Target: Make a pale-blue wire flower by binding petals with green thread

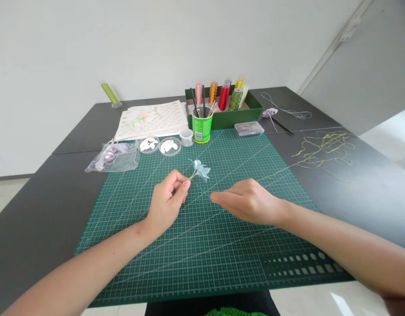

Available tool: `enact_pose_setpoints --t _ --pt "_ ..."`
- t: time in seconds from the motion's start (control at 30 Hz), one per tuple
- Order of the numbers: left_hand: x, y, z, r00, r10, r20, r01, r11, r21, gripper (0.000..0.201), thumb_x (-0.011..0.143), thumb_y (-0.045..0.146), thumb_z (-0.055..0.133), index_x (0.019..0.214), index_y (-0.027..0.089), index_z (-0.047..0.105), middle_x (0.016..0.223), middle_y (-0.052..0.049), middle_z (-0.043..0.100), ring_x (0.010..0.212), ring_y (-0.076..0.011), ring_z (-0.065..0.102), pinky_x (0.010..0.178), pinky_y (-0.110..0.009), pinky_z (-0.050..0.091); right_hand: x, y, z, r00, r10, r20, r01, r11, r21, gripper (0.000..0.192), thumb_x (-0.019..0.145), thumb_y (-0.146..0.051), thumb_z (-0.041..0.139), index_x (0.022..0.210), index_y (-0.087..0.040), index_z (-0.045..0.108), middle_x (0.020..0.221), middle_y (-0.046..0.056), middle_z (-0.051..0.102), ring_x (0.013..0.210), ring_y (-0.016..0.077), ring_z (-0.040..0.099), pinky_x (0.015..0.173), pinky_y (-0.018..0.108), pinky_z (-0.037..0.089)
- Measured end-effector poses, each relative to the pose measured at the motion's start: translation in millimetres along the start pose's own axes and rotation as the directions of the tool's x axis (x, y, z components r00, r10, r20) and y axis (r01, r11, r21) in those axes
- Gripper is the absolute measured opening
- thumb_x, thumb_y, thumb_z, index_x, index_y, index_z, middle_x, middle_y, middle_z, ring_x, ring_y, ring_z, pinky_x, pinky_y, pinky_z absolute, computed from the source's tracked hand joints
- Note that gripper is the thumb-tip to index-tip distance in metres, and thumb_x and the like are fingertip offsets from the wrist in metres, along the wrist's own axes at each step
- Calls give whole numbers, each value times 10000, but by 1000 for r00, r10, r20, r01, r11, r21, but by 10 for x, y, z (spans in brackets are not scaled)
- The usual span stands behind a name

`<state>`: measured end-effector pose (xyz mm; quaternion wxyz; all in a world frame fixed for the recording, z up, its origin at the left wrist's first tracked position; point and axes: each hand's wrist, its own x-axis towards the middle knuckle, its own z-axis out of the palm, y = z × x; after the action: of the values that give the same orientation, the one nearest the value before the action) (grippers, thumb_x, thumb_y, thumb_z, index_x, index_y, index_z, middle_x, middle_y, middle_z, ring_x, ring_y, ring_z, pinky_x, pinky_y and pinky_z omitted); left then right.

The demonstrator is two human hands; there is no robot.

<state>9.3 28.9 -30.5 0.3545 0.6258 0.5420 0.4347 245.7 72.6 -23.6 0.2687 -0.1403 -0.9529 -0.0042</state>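
My left hand [171, 193] is closed, with thumb and forefinger pinching the thin yellow-green stem of a pale blue artificial flower [200, 169]. The petals point up and to the right, above a green cutting mat [150, 245]. To the right of the flower, my right hand [245, 199] is closed with its fingertips pressed together. Whatever is between those fingertips, if anything, is too small to make out. A yellow-green thread [281, 169] runs across the mat behind my right hand, from a loose tangle of thread [324, 149] on the dark table.
At the back stand a green tub [202, 127] of tools and a green box [225, 118] of thread spools. Left of them lie two dishes of white pieces [170, 146], patterned sheets [153, 118] and a plastic bag [115, 159]. A clear case [249, 129] and a lilac flower [270, 113] lie right.
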Motion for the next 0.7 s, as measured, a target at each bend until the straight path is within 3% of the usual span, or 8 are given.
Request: enact_pose_setpoints --t 0.17,0.4,0.7 --pt "2 0 19 999 -33 18 31 995 93 237 973 343 530 782 203 532 564 67 445 502 -98 386 500 -233 300 26 -50 -62 996 -90 -17 89 994 -64 218 978 -55 444 890 -142 624 536 -62 517 448 88 391 458 275 269" --pt "18 -8 49 972 -158 172 127 976 179 222 942 338 531 777 194 568 533 74 441 492 -101 363 494 -235 269 41 -46 -162 990 -132 -44 127 985 -114 177 1013 -109 446 1035 -134 619 555 -67 518 465 86 413 473 272 293" --pt "-53 -25 105 911 -223 348 197 974 109 209 930 328 549 773 192 570 565 72 464 504 -92 362 487 -227 249 42 -10 -159 979 -113 -172 91 987 -135 112 996 -135 537 1003 -129 649 538 -69 501 469 82 405 462 261 310"
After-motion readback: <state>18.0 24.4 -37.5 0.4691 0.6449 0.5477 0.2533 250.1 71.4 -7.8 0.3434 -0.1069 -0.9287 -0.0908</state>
